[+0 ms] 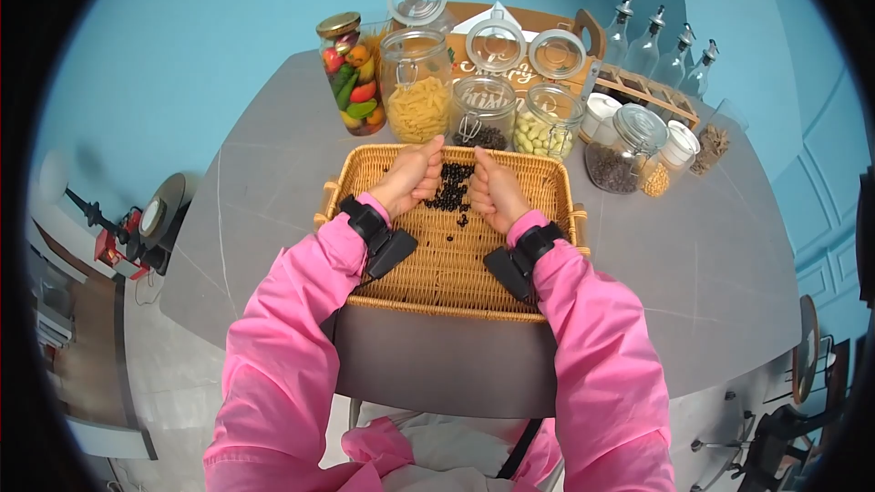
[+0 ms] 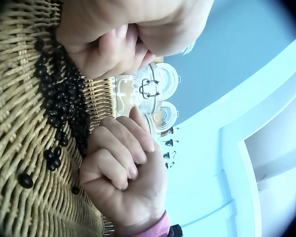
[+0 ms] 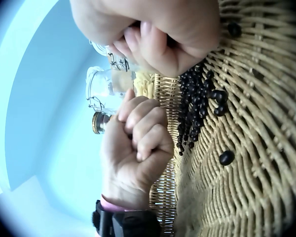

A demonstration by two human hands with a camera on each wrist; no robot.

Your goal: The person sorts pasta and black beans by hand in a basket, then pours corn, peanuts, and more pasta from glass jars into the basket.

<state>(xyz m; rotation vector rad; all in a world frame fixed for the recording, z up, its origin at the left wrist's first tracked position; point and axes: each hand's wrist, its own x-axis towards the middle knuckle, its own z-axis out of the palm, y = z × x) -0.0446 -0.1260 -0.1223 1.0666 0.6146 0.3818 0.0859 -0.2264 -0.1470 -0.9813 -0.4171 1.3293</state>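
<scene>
A wicker basket (image 1: 437, 273) with a heap of small black beans (image 1: 448, 189) towards its far side lies in front of me. My left hand (image 1: 408, 180) is curled into a fist over the left of the heap. Opposite it, my right hand (image 1: 498, 193) makes a matching fist, and a strip of beans shows between the two. In the left wrist view, the right hand (image 2: 123, 163) has its fingers folded into the palm. The right wrist view shows the left hand (image 3: 140, 138) folded likewise. No bean shows between the fingers of either hand.
Behind the basket stand a jar of pasta (image 1: 419, 109), an open jar of dark beans (image 1: 483, 118), a jar of pale green beans (image 1: 545, 128) and a tall jar of colourful vegetables (image 1: 354, 82). More lidded jars (image 1: 612, 164) and glass bottles (image 1: 644, 46) stand to the right.
</scene>
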